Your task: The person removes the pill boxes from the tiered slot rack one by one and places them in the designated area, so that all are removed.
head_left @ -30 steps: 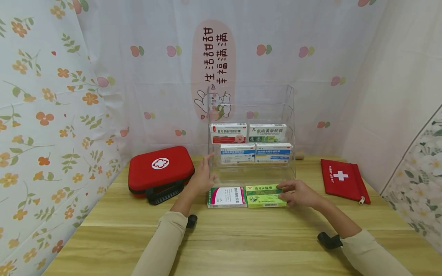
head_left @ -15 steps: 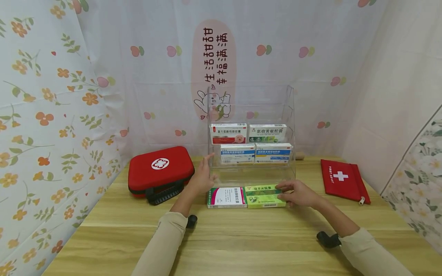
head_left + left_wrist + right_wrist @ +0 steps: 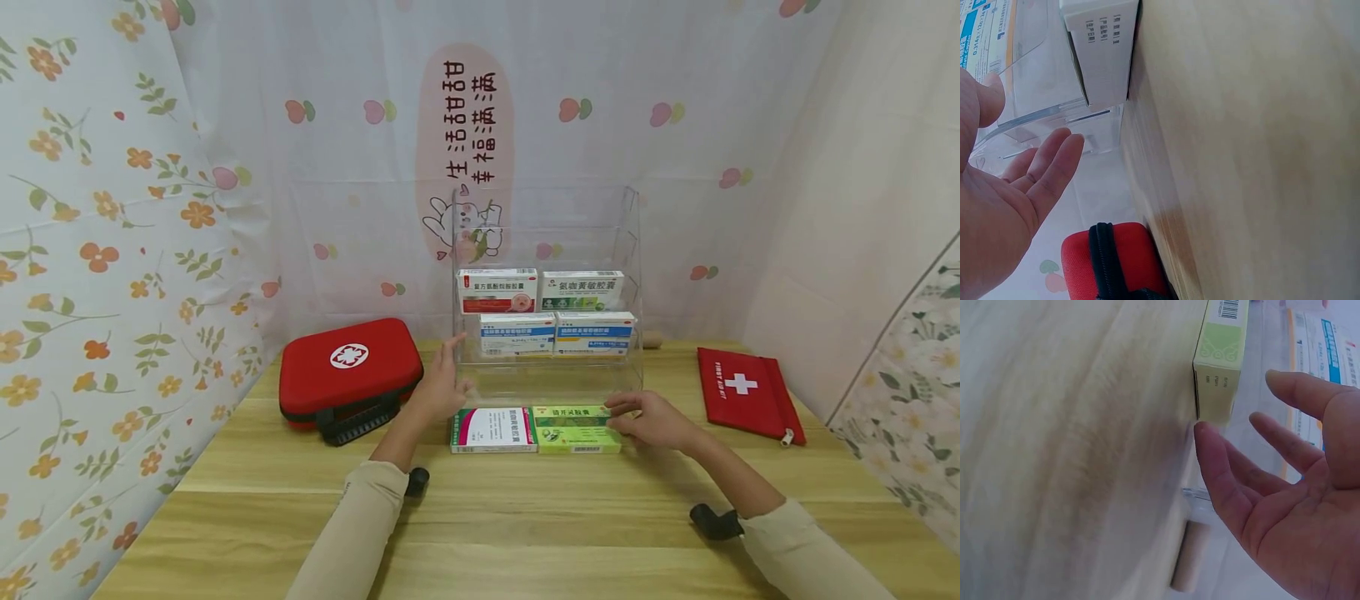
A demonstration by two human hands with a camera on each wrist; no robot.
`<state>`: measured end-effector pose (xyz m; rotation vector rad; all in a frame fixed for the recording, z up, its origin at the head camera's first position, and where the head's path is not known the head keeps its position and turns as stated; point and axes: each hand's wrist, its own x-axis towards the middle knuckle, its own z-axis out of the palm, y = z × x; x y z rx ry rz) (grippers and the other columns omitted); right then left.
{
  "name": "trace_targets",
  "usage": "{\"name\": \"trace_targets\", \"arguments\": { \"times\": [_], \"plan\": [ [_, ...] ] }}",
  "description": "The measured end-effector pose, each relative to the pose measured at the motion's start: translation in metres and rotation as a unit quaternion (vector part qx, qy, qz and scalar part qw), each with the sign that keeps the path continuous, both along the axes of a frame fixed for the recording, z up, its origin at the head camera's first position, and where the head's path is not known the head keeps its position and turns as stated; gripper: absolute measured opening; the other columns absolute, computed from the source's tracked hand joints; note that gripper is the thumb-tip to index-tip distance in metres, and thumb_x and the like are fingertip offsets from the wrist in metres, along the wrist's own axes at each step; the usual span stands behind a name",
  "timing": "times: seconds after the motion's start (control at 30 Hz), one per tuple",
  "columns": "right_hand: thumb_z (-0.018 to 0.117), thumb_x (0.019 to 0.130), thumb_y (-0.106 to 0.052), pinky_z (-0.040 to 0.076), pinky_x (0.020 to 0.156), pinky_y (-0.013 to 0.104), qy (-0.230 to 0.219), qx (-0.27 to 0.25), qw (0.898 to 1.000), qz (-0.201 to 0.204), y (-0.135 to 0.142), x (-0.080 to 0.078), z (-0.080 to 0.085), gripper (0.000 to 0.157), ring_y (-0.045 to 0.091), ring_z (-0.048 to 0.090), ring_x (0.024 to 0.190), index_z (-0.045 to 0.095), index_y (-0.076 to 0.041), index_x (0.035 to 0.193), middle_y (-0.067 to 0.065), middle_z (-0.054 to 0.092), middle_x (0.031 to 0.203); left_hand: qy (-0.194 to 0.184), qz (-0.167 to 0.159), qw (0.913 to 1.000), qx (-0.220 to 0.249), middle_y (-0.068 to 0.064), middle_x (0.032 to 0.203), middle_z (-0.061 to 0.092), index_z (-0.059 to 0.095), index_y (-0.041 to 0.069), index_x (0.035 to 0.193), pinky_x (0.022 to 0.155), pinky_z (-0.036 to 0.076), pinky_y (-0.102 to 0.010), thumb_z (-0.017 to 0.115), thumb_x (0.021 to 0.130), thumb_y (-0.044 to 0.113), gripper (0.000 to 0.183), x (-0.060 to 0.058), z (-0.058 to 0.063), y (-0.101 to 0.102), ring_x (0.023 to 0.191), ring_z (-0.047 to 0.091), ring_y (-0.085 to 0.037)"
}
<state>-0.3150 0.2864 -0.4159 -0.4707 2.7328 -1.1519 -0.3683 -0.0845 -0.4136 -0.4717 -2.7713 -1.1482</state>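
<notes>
Head view: your clear rack (image 3: 547,379) stands on the table (image 3: 480,525) with medicine boxes in two of its tiers. The higher of these holds a red-and-white box (image 3: 498,292) beside a green-and-white box (image 3: 581,290); the one below holds a left blue-and-white box (image 3: 517,335) and a right blue-and-white box (image 3: 594,335), side by side. At the rack's foot, nearest you, a magenta-edged box (image 3: 493,430) lies next to a yellow-green box (image 3: 573,429), their printed faces up.

Your right hand (image 3: 647,421) is at the yellow-green box's right end, fingers spread and slightly bent, gripping nothing; the right wrist view puts a fingertip just beside the box's corner, and you cannot tell whether it touches. Your left hand (image 3: 438,387) is by the rack's left side, fingers loosely extended, with nothing held; its contact with the clear wall is hard to make out.

The red hard case (image 3: 348,367) on the left and the red first-aid pouch (image 3: 742,396) on the right are closed, their contents hidden. Behind the rack, a brown object (image 3: 651,337) is mostly concealed in the head view.
</notes>
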Motion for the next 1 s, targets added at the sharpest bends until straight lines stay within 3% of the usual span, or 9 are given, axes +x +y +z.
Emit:
{"name": "trace_targets", "arguments": {
  "times": [0.17, 0.43, 0.7, 0.83, 1.0],
  "plan": [
    [0.068, 0.093, -0.019, 0.054, 0.087, 0.045, 0.036, 0.037, 0.999, 0.009, 0.002, 0.004, 0.007, 0.034, 0.034, 0.063, 0.107, 0.065, 0.001, 0.122, 0.018, 0.068, 0.117, 0.001, -0.003, 1.0, -0.002, -0.019, 0.154, 0.027, 0.009, 0.031, 0.154, 0.095, 0.05, -0.053, 0.065, 0.094, 0.01, 0.084, 0.001, 0.001, 0.0, 0.124, 0.049, -0.037],
    [0.067, 0.094, -0.016, 0.055, 0.085, 0.043, 0.06, 0.019, 0.998, 0.009, 0.001, 0.008, 0.019, 0.035, 0.032, 0.064, 0.102, 0.064, 0.005, 0.121, 0.019, 0.068, 0.113, 0.005, 0.004, 1.0, -0.001, -0.018, 0.155, 0.027, 0.01, 0.031, 0.154, 0.102, 0.045, -0.054, 0.067, 0.094, 0.01, 0.085, -0.002, -0.001, 0.001, 0.131, 0.045, -0.036],
    [0.065, 0.096, -0.015, 0.057, 0.083, 0.04, 0.094, -0.003, 0.995, -0.043, -0.004, 0.006, 0.019, 0.031, 0.034, 0.064, 0.103, 0.064, 0.004, 0.12, 0.019, 0.066, 0.117, -0.002, 0.006, 1.0, -0.005, -0.018, 0.155, 0.026, 0.009, 0.032, 0.154, 0.102, 0.045, -0.055, 0.066, 0.094, 0.01, 0.086, 0.0, 0.0, 0.001, 0.132, 0.045, -0.037],
    [0.065, 0.095, -0.011, 0.058, 0.079, 0.039, 0.145, -0.01, 0.987, -0.063, -0.009, 0.007, 0.02, 0.027, 0.037, 0.064, 0.104, 0.064, 0.002, 0.119, 0.022, 0.065, 0.119, -0.008, 0.006, 0.9999, 0.002, -0.017, 0.156, 0.026, 0.009, 0.033, 0.154, 0.104, 0.042, -0.056, 0.067, 0.093, 0.01, 0.086, 0.0, -0.001, 0.001, 0.135, 0.041, -0.037],
    [0.066, 0.093, -0.005, 0.055, 0.08, 0.045, 0.23, -0.014, 0.969, -0.088, -0.017, 0.005, 0.022, 0.028, 0.038, 0.062, 0.106, 0.064, 0.001, 0.12, 0.021, 0.062, 0.122, -0.01, 0.007, 0.9999, 0.005, -0.016, 0.156, 0.026, 0.009, 0.033, 0.154, 0.106, 0.039, -0.056, 0.067, 0.093, 0.01, 0.087, -0.002, -0.001, 0.002, 0.138, 0.038, -0.036]
  ]
}}
